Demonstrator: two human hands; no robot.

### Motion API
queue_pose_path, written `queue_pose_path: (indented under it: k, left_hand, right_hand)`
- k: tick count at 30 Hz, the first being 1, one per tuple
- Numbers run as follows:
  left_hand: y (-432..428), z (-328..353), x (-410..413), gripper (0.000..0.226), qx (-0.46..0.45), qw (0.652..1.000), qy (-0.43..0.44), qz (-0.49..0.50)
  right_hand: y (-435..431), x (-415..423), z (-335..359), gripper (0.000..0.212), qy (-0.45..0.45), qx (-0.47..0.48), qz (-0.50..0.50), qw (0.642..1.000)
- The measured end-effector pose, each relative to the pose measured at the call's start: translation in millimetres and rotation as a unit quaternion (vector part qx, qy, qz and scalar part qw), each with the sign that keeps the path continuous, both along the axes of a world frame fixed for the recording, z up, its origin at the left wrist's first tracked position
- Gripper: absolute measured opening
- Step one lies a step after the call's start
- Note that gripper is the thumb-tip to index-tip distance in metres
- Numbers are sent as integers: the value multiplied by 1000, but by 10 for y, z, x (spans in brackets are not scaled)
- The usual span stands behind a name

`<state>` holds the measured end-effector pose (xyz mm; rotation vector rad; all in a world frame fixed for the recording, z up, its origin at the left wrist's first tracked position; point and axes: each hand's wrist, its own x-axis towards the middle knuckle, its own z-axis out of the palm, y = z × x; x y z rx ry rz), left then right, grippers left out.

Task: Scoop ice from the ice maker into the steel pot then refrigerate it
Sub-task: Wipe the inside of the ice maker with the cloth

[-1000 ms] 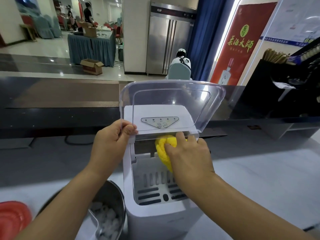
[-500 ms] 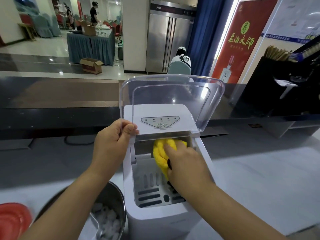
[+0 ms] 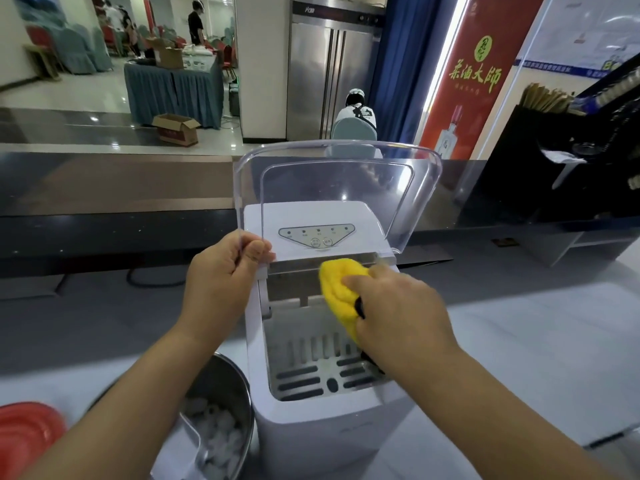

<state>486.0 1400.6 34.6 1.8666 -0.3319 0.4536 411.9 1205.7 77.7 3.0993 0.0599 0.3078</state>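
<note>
A white ice maker stands in front of me with its clear lid raised. My left hand pinches the lid's lower left corner. My right hand presses a yellow cloth against the upper back edge inside the ice maker's bin. The slotted bin floor shows no ice. The steel pot sits at the machine's lower left, holding ice cubes and a metal scoop; my left forearm hides part of it.
A red lid or plate lies at the bottom left on the white counter. A dark raised bar ledge runs behind the machine. A tall steel refrigerator stands in the background. A black rack sits at right.
My right hand has shifted the yellow cloth slightly up and to the right along the bin's back edge. My left hand stays on the lid's corner.
</note>
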Motion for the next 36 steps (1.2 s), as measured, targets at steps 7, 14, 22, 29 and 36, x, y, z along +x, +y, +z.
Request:
queue_pose_path:
  k: [7, 14, 22, 29, 36]
  left_hand:
    - [14, 11, 4, 14, -1, 1000, -6, -6]
    - [6, 11, -12, 14, -2, 1000, -1, -13]
    - [6, -1, 8, 14, -8, 1000, 2, -12]
    - [31, 9, 7, 15, -9, 1000, -4, -25]
    - [31, 17, 4, 16, -18, 1000, -3, -18]
  right_hand:
    - [78, 76, -202, 42, 85, 76, 37, 993]
    - [259, 46, -174, 51, 202, 250, 138, 937]
    - [131, 123, -277, 45, 318, 384, 159, 852]
    - [8, 65, -181, 47, 357, 383, 195, 830]
    - [-228, -79, 156, 51, 201, 482, 150, 840]
